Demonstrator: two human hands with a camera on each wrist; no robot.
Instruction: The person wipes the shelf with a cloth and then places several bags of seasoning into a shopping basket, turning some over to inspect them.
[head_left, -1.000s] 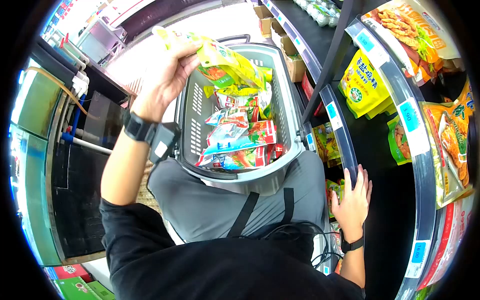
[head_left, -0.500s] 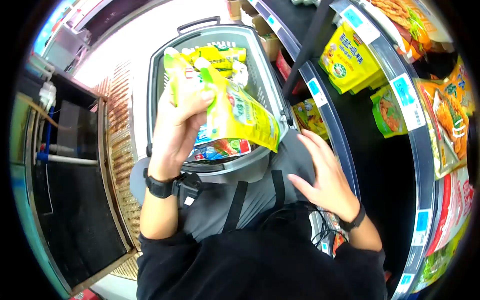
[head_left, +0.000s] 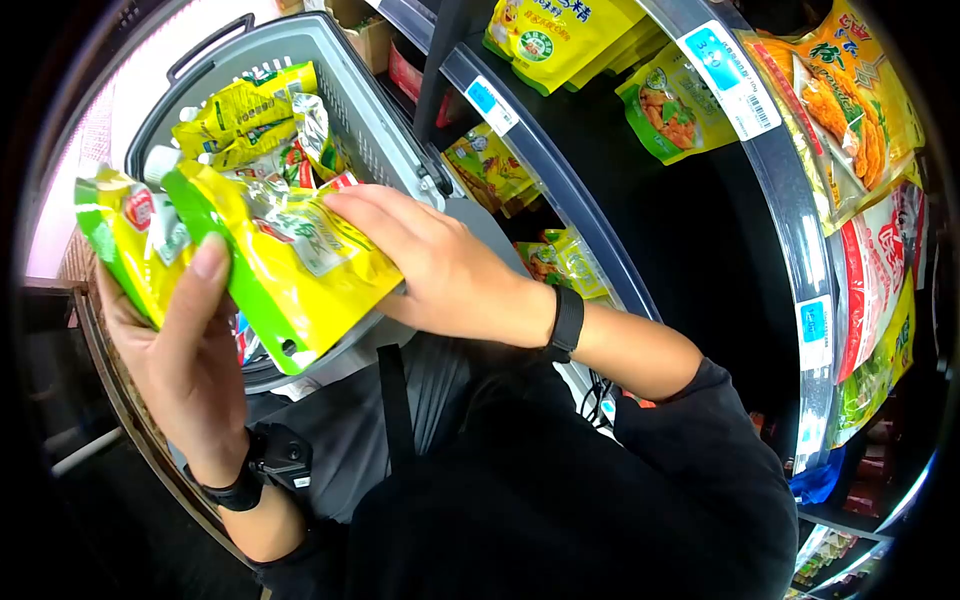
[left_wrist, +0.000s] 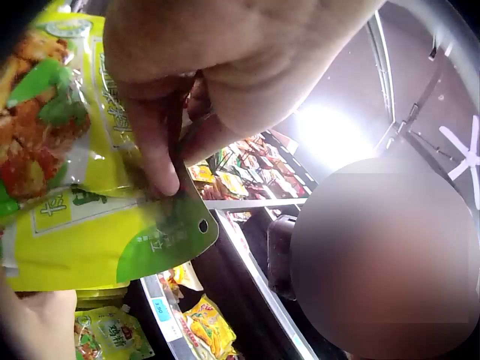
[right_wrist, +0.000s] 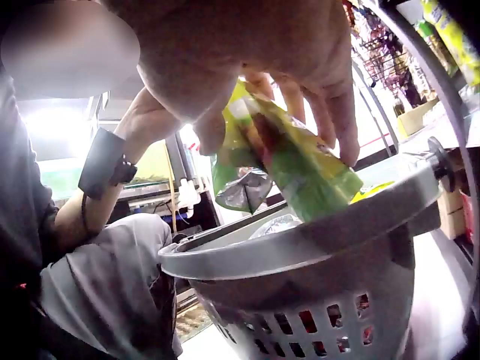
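Two yellow-green spouted pouches, a rear one (head_left: pixel 130 235) and a front one (head_left: pixel 290 260), overlap above the near left part of a grey basket (head_left: pixel 375 135). My left hand (head_left: pixel 185 365) holds both, its thumb across the front pouch. My right hand (head_left: pixel 455 270) grips the front pouch's right end, fingers on top. In the left wrist view my left hand (left_wrist: pixel 217 60) pinches the green pouch end (left_wrist: pixel 176 244) with the round hole. In the right wrist view my right hand (right_wrist: pixel 262 45) has its fingers round a pouch (right_wrist: pixel 300 165) above the basket rim (right_wrist: pixel 300 251).
More yellow packs (head_left: pixel 245 110) and a silvery pack (head_left: pixel 315 135) lie in the basket. Shelves with blue price tags (head_left: pixel 715 60) stand at the right, holding yellow bags (head_left: pixel 565 35), a green-yellow pouch (head_left: pixel 670 110) and snack bags (head_left: pixel 850 100). A dark cabinet (head_left: pixel 110 500) stands at the left.
My right hand has come from the shelf edge, past my lap, to the front pouch and grips it. The pouches in my left hand now lie overlapped and fanned. The head view has shifted right.
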